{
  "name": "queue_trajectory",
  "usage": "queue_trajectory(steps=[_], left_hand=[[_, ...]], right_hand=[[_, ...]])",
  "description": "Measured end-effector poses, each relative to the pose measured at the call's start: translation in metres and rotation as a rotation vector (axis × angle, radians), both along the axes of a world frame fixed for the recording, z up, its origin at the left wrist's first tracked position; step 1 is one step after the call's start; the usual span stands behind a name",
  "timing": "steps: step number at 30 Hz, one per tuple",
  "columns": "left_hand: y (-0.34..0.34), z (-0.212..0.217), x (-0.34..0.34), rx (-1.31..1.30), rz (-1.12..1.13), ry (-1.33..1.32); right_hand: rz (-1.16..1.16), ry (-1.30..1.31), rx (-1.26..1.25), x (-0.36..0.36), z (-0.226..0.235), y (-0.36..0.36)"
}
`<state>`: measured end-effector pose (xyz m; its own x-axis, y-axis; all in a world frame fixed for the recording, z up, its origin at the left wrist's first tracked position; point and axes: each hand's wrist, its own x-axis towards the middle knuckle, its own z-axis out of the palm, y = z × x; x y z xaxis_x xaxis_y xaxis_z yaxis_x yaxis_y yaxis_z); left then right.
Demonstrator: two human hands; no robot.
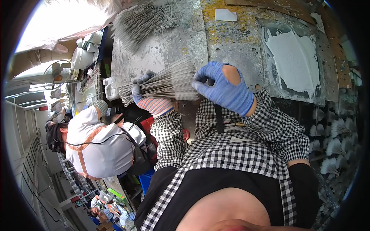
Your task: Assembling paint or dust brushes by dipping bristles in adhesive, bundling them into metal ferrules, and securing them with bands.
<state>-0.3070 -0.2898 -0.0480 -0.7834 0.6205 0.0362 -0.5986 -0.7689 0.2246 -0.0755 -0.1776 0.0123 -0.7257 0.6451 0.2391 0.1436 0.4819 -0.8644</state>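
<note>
My left hand (142, 90), in a grey glove with an orange-striped cuff, is closed around a fanned bundle of thin wire straw brushes (163, 85). Their looped wire ends point left and their pale bristle ends point right. At the bristle tips is my right hand (225, 86), in a blue glove with a hole over its back. Its fingers are curled together close against the tips; what they pinch, if anything, is hidden. A larger pile of similar wire brushes (140, 23) lies on the metal worktop (165, 46) beyond my left hand.
A thick white paste (293, 57) is spread over a board at the right of the worktop. White paper (226, 15) lies at the back. White containers (81, 58) stand at left, near a seated co-worker (98, 142). Several white bristle clusters (339, 146) hang at lower right.
</note>
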Motion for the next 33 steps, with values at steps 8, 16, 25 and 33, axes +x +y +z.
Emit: queue_trajectory(steps=[8,16,25,33], left_hand=[[0.003,0.023,0.017,0.010,0.045,0.230],[-0.011,0.031,0.007,0.091,0.029,0.285],[-0.110,-0.055,-0.110,-0.410,0.194,0.078],[-0.079,0.040,0.009,-0.226,-0.315,0.552]], right_hand=[[-0.001,-0.062,-0.535,-0.002,-0.015,0.004],[0.144,0.272,-0.727,0.004,-0.032,0.004],[-0.060,1.023,-0.733,0.088,-0.021,0.110],[0.335,-0.065,-0.264,0.059,0.055,0.047]])
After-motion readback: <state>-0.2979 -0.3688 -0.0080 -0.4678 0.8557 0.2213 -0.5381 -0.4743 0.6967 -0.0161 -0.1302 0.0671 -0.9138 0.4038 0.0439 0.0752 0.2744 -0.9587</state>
